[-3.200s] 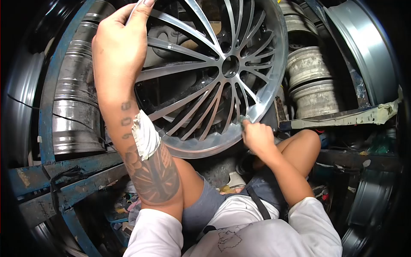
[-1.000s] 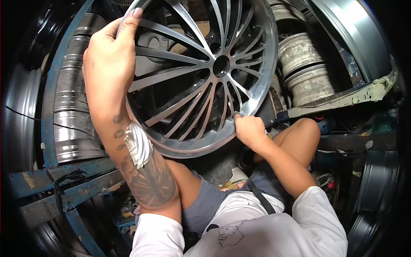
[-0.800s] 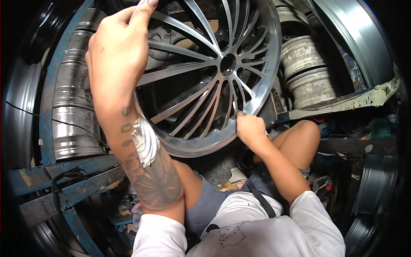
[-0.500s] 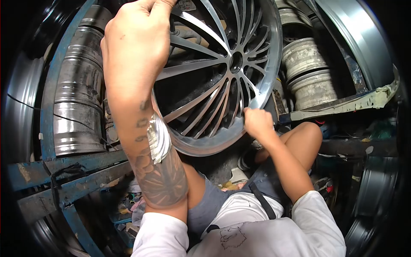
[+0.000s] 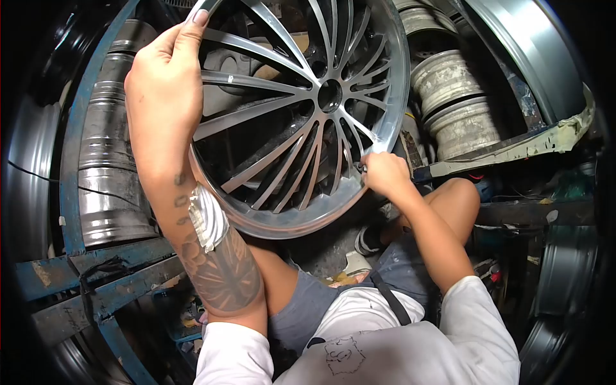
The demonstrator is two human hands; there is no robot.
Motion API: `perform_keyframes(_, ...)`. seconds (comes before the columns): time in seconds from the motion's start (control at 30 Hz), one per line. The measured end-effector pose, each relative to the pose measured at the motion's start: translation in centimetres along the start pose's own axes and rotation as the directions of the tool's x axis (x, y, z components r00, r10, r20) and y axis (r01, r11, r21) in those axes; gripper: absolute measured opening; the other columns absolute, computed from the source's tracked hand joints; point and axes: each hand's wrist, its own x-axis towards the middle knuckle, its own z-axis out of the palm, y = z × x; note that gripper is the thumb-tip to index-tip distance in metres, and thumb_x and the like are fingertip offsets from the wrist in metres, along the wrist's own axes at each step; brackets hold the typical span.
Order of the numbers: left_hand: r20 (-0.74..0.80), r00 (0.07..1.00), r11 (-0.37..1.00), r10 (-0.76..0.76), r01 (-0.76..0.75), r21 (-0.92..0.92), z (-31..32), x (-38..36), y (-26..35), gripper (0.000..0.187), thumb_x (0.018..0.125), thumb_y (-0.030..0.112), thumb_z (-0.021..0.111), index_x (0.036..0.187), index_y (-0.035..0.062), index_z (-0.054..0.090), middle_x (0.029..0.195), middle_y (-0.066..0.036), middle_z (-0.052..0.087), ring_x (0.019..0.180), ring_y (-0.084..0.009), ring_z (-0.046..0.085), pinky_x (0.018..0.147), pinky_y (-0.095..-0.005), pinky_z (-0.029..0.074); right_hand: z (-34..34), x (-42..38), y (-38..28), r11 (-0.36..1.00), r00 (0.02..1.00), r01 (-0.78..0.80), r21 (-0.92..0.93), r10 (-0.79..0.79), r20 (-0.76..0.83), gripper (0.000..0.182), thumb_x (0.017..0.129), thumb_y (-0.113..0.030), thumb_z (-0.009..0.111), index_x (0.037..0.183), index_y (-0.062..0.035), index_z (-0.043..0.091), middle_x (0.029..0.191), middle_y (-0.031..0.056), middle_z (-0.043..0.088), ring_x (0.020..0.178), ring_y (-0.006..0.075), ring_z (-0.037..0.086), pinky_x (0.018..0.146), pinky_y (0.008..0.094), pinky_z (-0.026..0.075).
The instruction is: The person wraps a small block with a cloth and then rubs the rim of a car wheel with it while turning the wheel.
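A large multi-spoke alloy wheel tilts in front of me above my knees, its spokes shiny on the face and dark between. My left hand wraps round its upper left edge, thumb on top, with the other fingers mostly hidden. At the lower right of the wheel's outer lip, my right hand is closed with the knuckles up. A small dark bit shows by its thumb, too little to name. Pale, dull patches mark the lip near this hand. Silvery tape is stuck on my left forearm.
Stacked silver rims stand at the left behind a blue metal frame. More worn rims are stacked at the right, beside a tape-covered rack edge. Another rim lies at the upper right.
The wheel has shifted left, and my left hand has gone left and slightly down with it. My right hand has moved slightly up and stays closed at the lower right lip.
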Motion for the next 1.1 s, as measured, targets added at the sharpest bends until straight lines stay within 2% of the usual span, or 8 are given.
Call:
perform_keyframes(0.23, -0.008, 1.000, 0.999, 0.006, -0.007, -0.047, 0.0, 0.1, -0.6, 0.051, 0.099, 0.053, 0.063, 0.122, 0.0092, 0.076, 0.061, -0.006, 0.057, 0.063, -0.0115, 0.054, 0.067, -0.0310, 0.047, -0.8, 0.3, -0.2, 0.997, 0.998, -0.054, 0.046, 0.054, 0.018, 0.024, 0.081, -0.019, 0.068, 0.102, -0.0106, 0.075, 0.091, 0.0218, 0.075, 0.087, 0.0392, 0.074, 0.080, 0.0521, 0.059)
perform_keyframes(0.27, -0.013, 1.000, 0.998, 0.003, -0.003, -0.055, 0.0, 0.1, -0.6, 0.051, 0.099, 0.053, 0.063, 0.122, 0.0090, 0.076, 0.061, -0.006, 0.057, 0.063, -0.0114, 0.054, 0.067, -0.0309, 0.047, -1.0, -0.3, -0.8, 0.999, 0.999, -0.036, 0.030, 0.036, 0.005, 0.021, 0.086, -0.015, 0.058, 0.097, -0.0069, 0.075, 0.093, 0.0218, 0.076, 0.088, 0.0394, 0.075, 0.077, 0.0506, 0.060)
perform_keyframes(0.53, -0.003, 0.996, 0.996, -0.091, 0.091, -0.003, 0.0, -0.1, 0.4, 0.053, 0.099, 0.055, 0.062, 0.121, 0.0093, 0.076, 0.062, -0.007, 0.058, 0.066, -0.0129, 0.056, 0.071, -0.0324, 0.048, 3.1, -0.5, -1.2, 0.998, 0.996, -0.045, -0.035, 0.042, -0.078, 0.019, 0.084, -0.018, 0.065, 0.097, -0.0043, 0.070, 0.083, 0.0238, 0.074, 0.080, 0.0427, 0.074, 0.074, 0.0536, 0.059)
perform_keyframes(0.63, -0.027, 1.000, 0.999, -0.008, 0.007, -0.042, 0.2, -0.1, 0.2, 0.051, 0.099, 0.054, 0.062, 0.120, 0.0097, 0.076, 0.062, -0.007, 0.059, 0.065, -0.0142, 0.057, 0.072, -0.0339, 0.049, 2.1, -1.1, -2.1, 0.998, 0.996, -0.046, -0.049, 0.042, -0.080, 0.018, 0.087, -0.014, 0.058, 0.095, -0.0052, 0.071, 0.084, 0.0231, 0.074, 0.080, 0.0407, 0.075, 0.072, 0.0524, 0.059)
perform_keyframes(0.73, 0.038, 0.998, 0.997, -0.041, 0.044, -0.070, -0.2, -0.5, 1.0, 0.055, 0.100, 0.049, 0.068, 0.126, -0.0001, 0.072, 0.085, -0.002, 0.069, 0.081, -0.0085, 0.057, 0.078, -0.0242, 0.046, 1.5, -0.3, -1.5, 0.999, 0.998, -0.038, -0.038, 0.036, -0.048, 0.021, 0.087, -0.015, 0.057, 0.098, -0.0052, 0.072, 0.087, 0.0224, 0.075, 0.083, 0.0383, 0.076, 0.076, 0.0496, 0.060)
perform_keyframes(0.83, 0.012, 0.999, 0.999, -0.032, 0.032, -0.021, -0.1, -0.4, 1.2, 0.055, 0.100, 0.047, 0.068, 0.125, -0.0012, 0.072, 0.087, -0.002, 0.070, 0.082, -0.0081, 0.057, 0.079, -0.0236, 0.046, 1.8, -2.1, -3.0, 0.995, 0.997, -0.074, -0.068, 0.074, -0.001, 0.020, 0.086, -0.016, 0.058, 0.094, -0.0053, 0.073, 0.089, 0.0218, 0.076, 0.085, 0.0385, 0.076, 0.078, 0.0495, 0.060)
perform_keyframes(0.93, 0.001, 1.000, 0.997, 0.013, -0.013, -0.078, 0.3, 0.1, -0.3, 0.051, 0.099, 0.054, 0.063, 0.121, 0.0099, 0.076, 0.065, -0.010, 0.062, 0.067, -0.0142, 0.059, 0.072, -0.0329, 0.049, -0.1, -0.7, -0.8, 1.000, 0.999, -0.021, 0.003, 0.021, -0.031, 0.022, 0.087, -0.016, 0.057, 0.099, -0.0066, 0.073, 0.087, 0.0226, 0.075, 0.084, 0.0393, 0.076, 0.077, 0.0508, 0.060)
perform_keyframes(1.1, -0.006, 1.000, 0.998, -0.004, 0.003, -0.059, 0.1, 0.1, 0.0, 0.053, 0.098, 0.054, 0.065, 0.123, 0.0087, 0.075, 0.059, -0.006, 0.051, 0.063, -0.0103, 0.051, 0.065, -0.0299, 0.045, 1.0, -1.5, -1.3, 0.997, 0.997, 0.044, -0.059, -0.047, -0.057, 0.021, 0.088, -0.016, 0.055, 0.095, -0.0095, 0.074, 0.084, 0.0197, 0.075, 0.078, 0.0373, 0.076, 0.068, 0.0503, 0.060)
